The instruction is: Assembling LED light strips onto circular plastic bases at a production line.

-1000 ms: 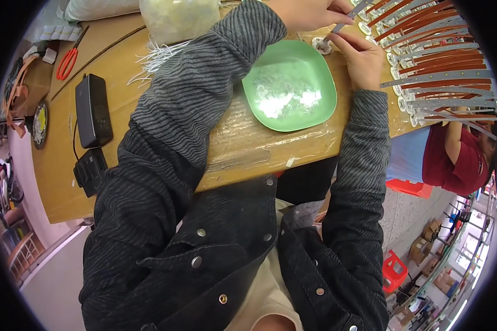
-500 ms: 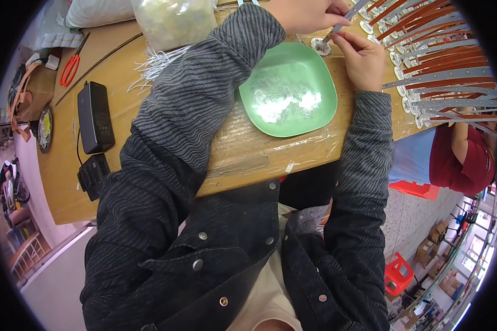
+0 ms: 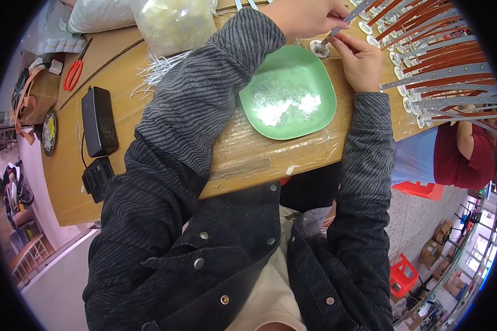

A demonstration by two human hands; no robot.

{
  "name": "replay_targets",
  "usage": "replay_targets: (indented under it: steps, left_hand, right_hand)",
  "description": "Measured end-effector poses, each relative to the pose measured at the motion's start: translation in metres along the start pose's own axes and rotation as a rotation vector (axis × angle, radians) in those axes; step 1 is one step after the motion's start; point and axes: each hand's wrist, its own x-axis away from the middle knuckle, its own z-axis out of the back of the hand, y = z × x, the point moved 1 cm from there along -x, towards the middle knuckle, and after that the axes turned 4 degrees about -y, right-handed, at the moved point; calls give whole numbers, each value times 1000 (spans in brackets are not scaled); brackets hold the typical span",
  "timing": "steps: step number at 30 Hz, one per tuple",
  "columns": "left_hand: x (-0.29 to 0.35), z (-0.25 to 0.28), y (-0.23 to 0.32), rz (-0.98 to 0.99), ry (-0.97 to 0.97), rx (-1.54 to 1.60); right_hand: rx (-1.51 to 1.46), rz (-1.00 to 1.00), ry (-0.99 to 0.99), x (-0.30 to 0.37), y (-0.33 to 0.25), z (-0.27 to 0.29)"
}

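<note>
At the far edge of the view, a grey strip with small square dots [image 3: 359,9] slants down to a small round white base [image 3: 319,48] on the table. My left hand [image 3: 309,17] reaches across, its fingers closed on the strip above the base. Lower down, my right hand [image 3: 361,62] pinches the same strip near its bottom end with thumb and forefinger. The fingertips partly hide where strip and base meet. Close by, nearer to me, sits a green square-rimmed bowl [image 3: 332,105] with small clear, shiny pieces in it.
Rows of grey and orange-brown strips on round bases [image 3: 447,71] crowd the right side. At left are a black power adapter [image 3: 99,121], red-handled scissors [image 3: 73,74], white ties [image 3: 159,73] and a filled plastic bag [image 3: 174,27]. Another person's red sleeve [image 3: 466,157] shows at right.
The whole view has shifted slightly, with the table things at left a little lower and farther right. Both hands keep their grip on the strip.
</note>
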Motion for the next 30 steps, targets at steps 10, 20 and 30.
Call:
replay_targets:
  steps: [10, 20, 30]
  left_hand:
    - [6, 1, -1, 189, -132, 268]
    - [9, -5, -3, -27, -62, 65]
    - [5, -6, 14, 22, -72, -186]
  right_hand:
    - [-44, -33, -13, 0, -4, 0]
    - [-27, -52, -21, 4, -10, 1]
    - [12, -45, -12, -1, -5, 3]
